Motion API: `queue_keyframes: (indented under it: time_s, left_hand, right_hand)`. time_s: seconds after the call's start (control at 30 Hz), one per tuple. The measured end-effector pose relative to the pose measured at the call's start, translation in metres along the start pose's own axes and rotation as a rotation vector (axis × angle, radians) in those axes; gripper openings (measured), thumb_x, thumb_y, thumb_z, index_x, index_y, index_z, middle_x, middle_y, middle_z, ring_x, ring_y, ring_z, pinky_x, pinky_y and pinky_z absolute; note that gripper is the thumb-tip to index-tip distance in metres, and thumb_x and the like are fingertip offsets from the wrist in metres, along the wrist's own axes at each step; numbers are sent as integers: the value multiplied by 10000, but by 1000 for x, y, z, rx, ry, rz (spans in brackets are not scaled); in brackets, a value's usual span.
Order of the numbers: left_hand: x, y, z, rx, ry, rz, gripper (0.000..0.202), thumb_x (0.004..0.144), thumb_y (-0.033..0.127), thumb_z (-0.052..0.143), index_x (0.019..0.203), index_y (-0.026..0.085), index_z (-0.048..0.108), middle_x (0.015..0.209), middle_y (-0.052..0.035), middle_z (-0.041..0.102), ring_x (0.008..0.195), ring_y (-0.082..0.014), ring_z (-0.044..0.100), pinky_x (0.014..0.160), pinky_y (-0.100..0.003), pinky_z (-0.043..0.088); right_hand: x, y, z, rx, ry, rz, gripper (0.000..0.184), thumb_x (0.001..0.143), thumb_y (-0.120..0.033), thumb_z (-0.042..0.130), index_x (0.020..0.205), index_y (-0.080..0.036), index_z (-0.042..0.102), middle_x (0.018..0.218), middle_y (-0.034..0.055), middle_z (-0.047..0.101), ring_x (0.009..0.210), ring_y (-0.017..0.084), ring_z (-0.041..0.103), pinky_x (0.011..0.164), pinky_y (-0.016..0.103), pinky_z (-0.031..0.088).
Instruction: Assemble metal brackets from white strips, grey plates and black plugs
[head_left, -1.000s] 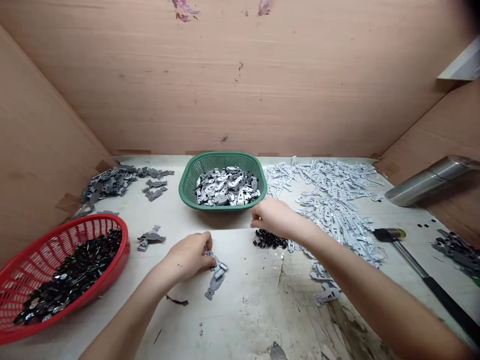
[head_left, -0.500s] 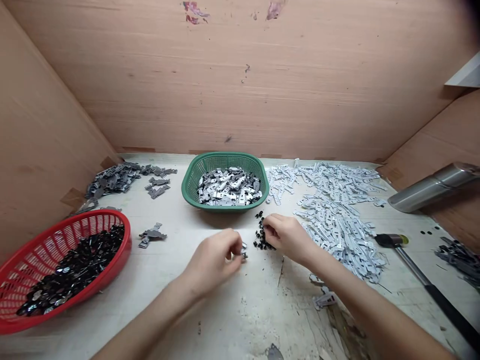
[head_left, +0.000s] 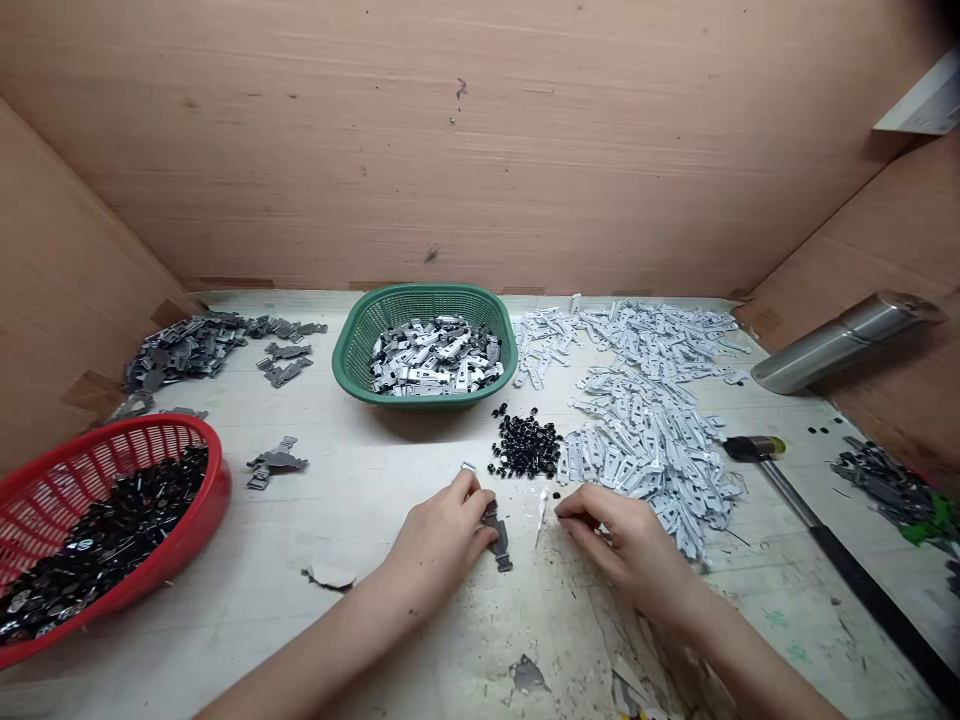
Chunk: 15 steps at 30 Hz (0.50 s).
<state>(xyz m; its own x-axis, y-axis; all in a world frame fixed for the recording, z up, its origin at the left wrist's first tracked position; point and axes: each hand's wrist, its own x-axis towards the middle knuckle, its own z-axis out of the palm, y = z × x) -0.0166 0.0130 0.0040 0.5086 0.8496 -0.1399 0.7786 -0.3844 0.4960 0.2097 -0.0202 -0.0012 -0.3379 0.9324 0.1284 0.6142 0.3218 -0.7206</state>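
My left hand (head_left: 442, 545) rests on the worn table (head_left: 300, 590) with its fingers curled on a small dark grey metal plate (head_left: 496, 535) that lies flat under the fingertips. My right hand (head_left: 626, 540) is just to the right, its thumb and forefinger pinched together on something too small to make out. A small heap of black round parts (head_left: 525, 452) lies just beyond both hands. A green basket (head_left: 351, 362) of assembled grey and white pieces stands behind that.
A red basket (head_left: 196, 505) of black parts sits at the left edge. Dark grey plates (head_left: 187, 345) are piled at back left, white metal strips (head_left: 645, 420) spread at right. A hammer (head_left: 817, 535) and a steel cylinder (head_left: 840, 345) lie at right. Wooden walls enclose the table.
My left hand has set the grey plate down flat on the table and holds it there. My right hand drew back from the black parts toward me, fingers pinched. The camera tilted down.
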Motion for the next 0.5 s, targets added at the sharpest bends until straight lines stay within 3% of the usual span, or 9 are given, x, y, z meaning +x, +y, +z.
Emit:
queue_keyframes:
  time_s: [0.13, 0.23, 0.33, 0.5]
  left_hand:
    - [0, -1, 6, -259, -38, -27, 67, 796, 213, 496, 824, 189, 552, 905, -40, 546, 707, -160, 557, 590, -262, 420]
    - [-1, -2, 3, -354, -66, 24, 269, 775, 263, 559, 1038, 217, 531, 957, -30, 527, 644, -132, 532, 581, -259, 419]
    - [1, -2, 2, -259, -94, 125, 443, 740, 260, 618, 1164, 268, 489, 1054, -35, 503, 694, -142, 527, 604, -263, 406]
    - [6, -5, 9, -315, -83, 212, 171, 734, 242, 632, 864, 197, 531, 888, -18, 533, 664, -131, 490, 554, -230, 375]
  right_hand:
    - [-4, -13, 5, 105, 29, 51, 117, 882, -189, 449, 855, -218, 559, 787, 44, 594, 729, 179, 563, 639, 288, 435]
    - [-2, -19, 9, 129, 82, 84, 116, 897, -214, 439, 843, -213, 542, 801, 44, 581, 739, 177, 550, 642, 287, 420]
    - [0, -18, 11, 127, 114, 108, 107, 901, -225, 443, 843, -211, 531, 807, 41, 575, 739, 175, 541, 639, 286, 409]
    - [0, -11, 18, 130, 150, 87, 98, 899, -212, 447, 853, -209, 534, 810, 40, 573, 759, 176, 539, 666, 289, 407]
